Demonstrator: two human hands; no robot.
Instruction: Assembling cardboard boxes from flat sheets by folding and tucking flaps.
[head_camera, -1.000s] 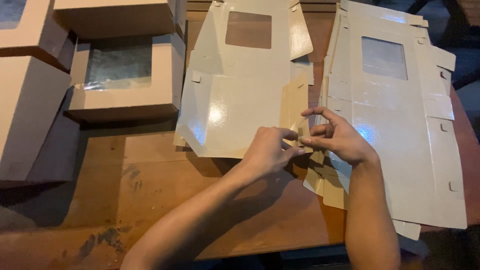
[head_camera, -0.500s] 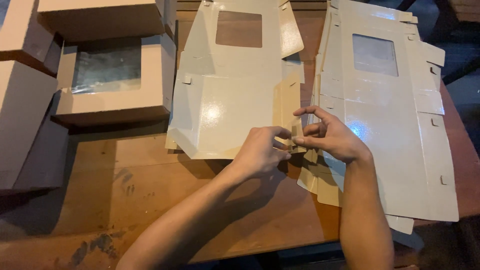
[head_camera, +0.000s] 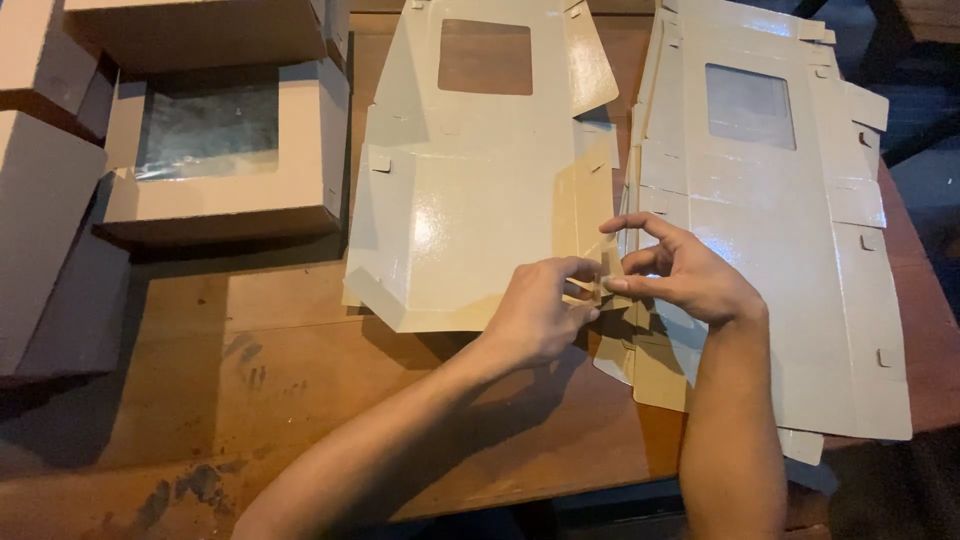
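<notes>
Fingers of both hands are pinching a small side flap of the flat box blank (head_camera: 470, 230) lying mid-surface, the left hand (head_camera: 535, 315) curling closed on it while the right hand (head_camera: 680, 280), half open, is steadying the fold beside the stacked blanks (head_camera: 780, 230).

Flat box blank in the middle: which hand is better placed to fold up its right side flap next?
Probably the left hand: its fingers already pinch the flap's edge on the flat box blank. The right hand rests mostly over the stack of blanks beside it, only fingertips meeting the flap.
</notes>
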